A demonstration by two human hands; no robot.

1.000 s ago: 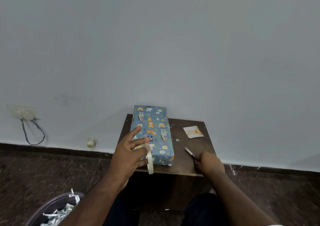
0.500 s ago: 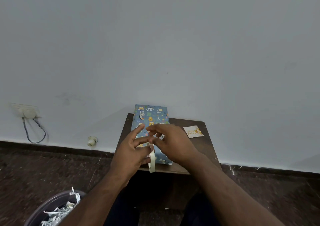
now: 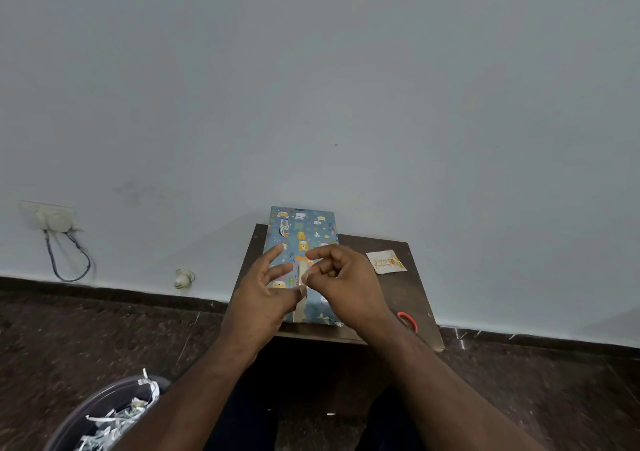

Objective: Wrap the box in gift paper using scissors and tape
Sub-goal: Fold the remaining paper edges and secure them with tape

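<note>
At the far left, a white wall socket [image 3: 52, 216] sits low on the pale grey wall [image 3: 346, 87], and a dark cable [image 3: 71, 260] hangs from it in a loop. Below, a round bin [image 3: 79, 419] with paper shreds [image 3: 114, 419] stands on the dark speckled floor [image 3: 86, 339]. A small white fitting [image 3: 183, 278] is on the wall near the skirting. In the middle is a small dark brown table [image 3: 412, 298] against the wall. The box [image 3: 301, 232], covered in blue paper with animal pictures, lies on the table's left part. The left hand [image 3: 263, 294] has spread fingers and pinches a strip of tape [image 3: 300, 294] with the thumb; the tape lies along the box. The right hand [image 3: 343, 281] has curled fingers and holds the tape's upper part. To the right lie a small card [image 3: 386, 261] and, nearer, the red scissors handle [image 3: 408, 320].
</note>
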